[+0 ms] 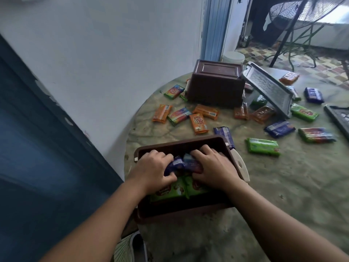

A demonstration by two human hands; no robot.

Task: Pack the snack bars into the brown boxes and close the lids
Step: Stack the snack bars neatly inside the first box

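An open brown box (181,143) stands at the table's near edge. Inside lie green snack bars (175,190) with blue bars (174,165) on top. My left hand (153,171) grips a blue bar inside the box. My right hand (215,167) rests on another blue bar (192,163) beside it, fingers curled over it. A second brown box (217,82) stands upside down at the far side. Orange (198,123), green (263,147) and blue (279,128) bars lie scattered on the table.
A grey lid (268,89) leans tilted next to the upturned box, and another lid's edge (338,118) shows at the right. A white latch (240,165) sticks out from the near box. The wall lies left, and a fan stand (283,38) stands behind the round table (283,186).
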